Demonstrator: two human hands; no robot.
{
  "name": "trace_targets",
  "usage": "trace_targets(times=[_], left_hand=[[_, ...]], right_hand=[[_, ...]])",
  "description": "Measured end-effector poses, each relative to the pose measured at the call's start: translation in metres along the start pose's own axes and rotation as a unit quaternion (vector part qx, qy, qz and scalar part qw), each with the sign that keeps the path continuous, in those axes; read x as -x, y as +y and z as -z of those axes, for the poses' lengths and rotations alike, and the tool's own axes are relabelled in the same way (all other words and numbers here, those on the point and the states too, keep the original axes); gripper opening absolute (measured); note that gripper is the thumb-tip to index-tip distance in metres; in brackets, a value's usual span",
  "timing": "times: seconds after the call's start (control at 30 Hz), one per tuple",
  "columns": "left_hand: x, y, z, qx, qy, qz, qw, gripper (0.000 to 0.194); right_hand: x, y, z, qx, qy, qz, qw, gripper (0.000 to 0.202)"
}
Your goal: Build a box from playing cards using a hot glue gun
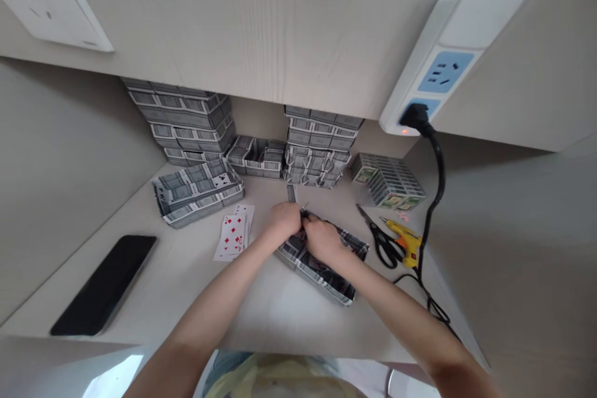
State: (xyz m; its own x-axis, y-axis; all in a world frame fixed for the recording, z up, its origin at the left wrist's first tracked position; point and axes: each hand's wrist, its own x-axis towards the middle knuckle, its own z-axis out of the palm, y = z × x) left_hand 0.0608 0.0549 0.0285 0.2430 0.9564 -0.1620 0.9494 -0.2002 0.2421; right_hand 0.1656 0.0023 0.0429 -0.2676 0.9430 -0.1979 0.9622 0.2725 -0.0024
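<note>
Both my hands meet at the upper left corner of a long tray made of folded playing cards (321,275), which lies slanted on the desk. My left hand (285,219) is closed at the tray's outer edge, its fingertips hidden. My right hand (321,237) reaches over the tray with bent fingers pressed against that same corner. What the fingers pinch there is too small to make out. A few loose cards (233,233), a five of diamonds on top, lie left of my left hand. A narrow card piece (291,193) lies just beyond the hands.
Another card tray (198,193) sits at the left, with card stacks (186,118) behind. Right of my hands are black scissors (385,242), a yellow glue gun (409,244) with a black cable, and card packs (392,180). A phone (105,285) lies front left. A power strip (448,56) hangs above.
</note>
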Motion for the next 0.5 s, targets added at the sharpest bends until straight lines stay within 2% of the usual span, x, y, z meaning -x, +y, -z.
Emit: trace_targets(times=[0.3,0.43,0.5], left_hand=[[-0.003,-0.004,-0.003,-0.008,-0.004,0.001,1.000,0.026],[0.005,-0.011,0.001,-0.001,-0.008,0.001,1.000,0.025],[0.012,-0.018,0.004,0.024,0.018,-0.008,1.000,0.029]], right_hand=[[0.009,0.008,0.004,-0.020,-0.020,0.046,0.999,0.021],[0.020,0.019,0.015,-0.133,0.028,0.097,0.986,0.012],[0.025,0.029,0.020,-0.210,0.060,0.124,0.968,0.008]])
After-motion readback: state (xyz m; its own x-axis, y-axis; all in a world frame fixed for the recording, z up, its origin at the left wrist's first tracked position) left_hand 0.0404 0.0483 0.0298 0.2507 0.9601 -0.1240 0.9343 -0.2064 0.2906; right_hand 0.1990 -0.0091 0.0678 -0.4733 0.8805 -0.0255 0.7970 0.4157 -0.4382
